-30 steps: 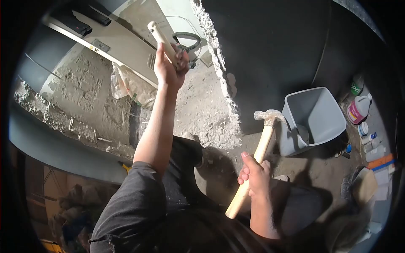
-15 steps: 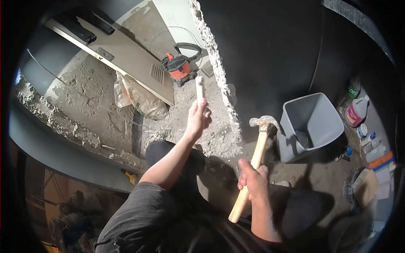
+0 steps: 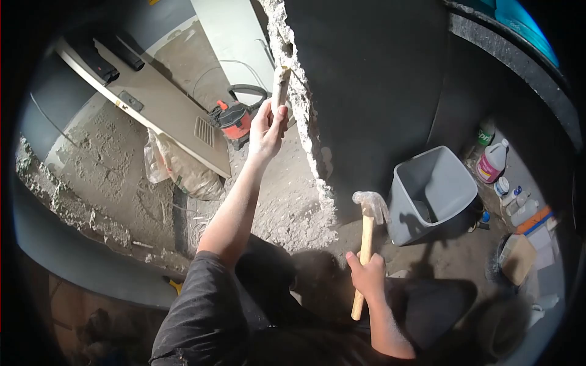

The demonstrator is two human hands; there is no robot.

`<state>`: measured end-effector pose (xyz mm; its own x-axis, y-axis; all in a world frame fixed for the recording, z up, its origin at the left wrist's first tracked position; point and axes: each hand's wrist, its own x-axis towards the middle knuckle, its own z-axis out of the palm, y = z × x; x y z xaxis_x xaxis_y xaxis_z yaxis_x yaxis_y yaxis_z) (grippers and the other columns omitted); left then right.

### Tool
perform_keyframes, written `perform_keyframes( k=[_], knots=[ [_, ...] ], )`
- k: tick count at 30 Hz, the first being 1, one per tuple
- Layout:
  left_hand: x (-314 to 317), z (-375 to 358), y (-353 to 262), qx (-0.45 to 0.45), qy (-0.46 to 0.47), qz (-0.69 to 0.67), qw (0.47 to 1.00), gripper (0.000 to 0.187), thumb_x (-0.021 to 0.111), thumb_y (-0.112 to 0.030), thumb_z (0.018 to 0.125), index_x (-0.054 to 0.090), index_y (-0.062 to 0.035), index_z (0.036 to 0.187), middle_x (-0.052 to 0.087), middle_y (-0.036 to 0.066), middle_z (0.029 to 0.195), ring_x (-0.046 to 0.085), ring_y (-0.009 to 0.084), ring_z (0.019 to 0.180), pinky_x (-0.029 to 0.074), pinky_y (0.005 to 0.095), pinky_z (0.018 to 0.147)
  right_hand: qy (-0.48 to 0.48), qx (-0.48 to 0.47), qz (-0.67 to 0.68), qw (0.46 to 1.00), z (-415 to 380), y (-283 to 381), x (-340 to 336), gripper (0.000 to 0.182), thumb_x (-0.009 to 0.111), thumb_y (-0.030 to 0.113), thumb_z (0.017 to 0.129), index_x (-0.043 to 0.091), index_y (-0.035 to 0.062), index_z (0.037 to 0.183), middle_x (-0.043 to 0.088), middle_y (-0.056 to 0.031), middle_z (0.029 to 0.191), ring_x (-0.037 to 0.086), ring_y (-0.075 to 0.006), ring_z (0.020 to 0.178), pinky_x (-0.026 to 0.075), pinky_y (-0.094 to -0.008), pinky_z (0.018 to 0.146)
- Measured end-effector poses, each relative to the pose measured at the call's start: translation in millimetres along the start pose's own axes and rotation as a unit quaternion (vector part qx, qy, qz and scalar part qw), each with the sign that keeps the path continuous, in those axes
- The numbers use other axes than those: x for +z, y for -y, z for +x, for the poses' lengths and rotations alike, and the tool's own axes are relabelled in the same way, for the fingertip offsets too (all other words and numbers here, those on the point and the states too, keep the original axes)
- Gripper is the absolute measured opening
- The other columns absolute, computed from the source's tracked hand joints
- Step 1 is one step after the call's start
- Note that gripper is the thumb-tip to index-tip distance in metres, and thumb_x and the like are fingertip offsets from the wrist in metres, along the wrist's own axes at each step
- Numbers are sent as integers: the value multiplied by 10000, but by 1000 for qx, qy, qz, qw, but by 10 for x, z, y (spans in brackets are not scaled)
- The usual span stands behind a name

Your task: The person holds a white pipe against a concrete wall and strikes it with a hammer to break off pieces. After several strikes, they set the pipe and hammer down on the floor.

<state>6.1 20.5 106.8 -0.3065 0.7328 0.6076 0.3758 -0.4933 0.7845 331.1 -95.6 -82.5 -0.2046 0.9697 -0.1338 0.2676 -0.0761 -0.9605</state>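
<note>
Gripping a pale, dusty, rod-shaped chisel (image 3: 280, 82) in a closed fist, the left hand (image 3: 266, 129) holds it raised with its upper end against the ragged, crumbling white edge of the broken wall (image 3: 299, 91). The right hand (image 3: 368, 274) is wrapped tight around the middle of a wooden-handled hammer (image 3: 365, 256), whose dust-coated metal head (image 3: 369, 202) stands low, well apart from the chisel and not raised to strike.

Judging by the scene, the chipping is well underway but unfinished: grey rubble and plaster dust (image 3: 293, 210) lie heaped on the floor below the wall edge, yet that edge remains jagged along its whole visible length. Nearby stand an open grey plastic bin (image 3: 433, 192), a red and black shop vacuum (image 3: 235, 119), a crumpled plastic bag (image 3: 177, 168) and a white jug with a pink label (image 3: 491, 163).
</note>
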Motion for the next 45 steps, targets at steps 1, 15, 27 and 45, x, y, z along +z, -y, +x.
perform_keyframes(
  k=[1,15,27,45],
  knots=[
    [8,23,21,3,5,-5,1000,278,578,-315,1041,573,-54,1136,497,-67,735,440,31,611,367,212,542,-17,-36,-41,998,6,-1,16,366,793,286,842,614,-33,863,602,-93,620,607,-201,540,495,-368,535],
    [-374,-596,734,-34,-188,-131,973,462,471,-531,972,506,-71,948,443,27,660,425,154,528,375,311,511,65,82,89,990,-106,235,6,401,797,350,860,583,27,757,562,-37,564,523,-117,410,410,-282,385],
    [23,-154,-60,51,-172,-169,969,429,463,-485,1029,518,-61,1062,516,67,743,495,166,565,397,288,458,120,154,169,966,90,648,-675,376,808,227,862,531,-26,897,547,-60,569,505,-122,416,431,-284,394],
    [248,-540,-223,-149,-226,-131,954,444,508,-484,997,533,-42,1029,479,26,661,375,100,439,259,253,386,122,101,166,973,-26,631,-694,348,826,320,837,612,79,706,558,-16,549,490,-122,395,387,-281,384]
  ],
)
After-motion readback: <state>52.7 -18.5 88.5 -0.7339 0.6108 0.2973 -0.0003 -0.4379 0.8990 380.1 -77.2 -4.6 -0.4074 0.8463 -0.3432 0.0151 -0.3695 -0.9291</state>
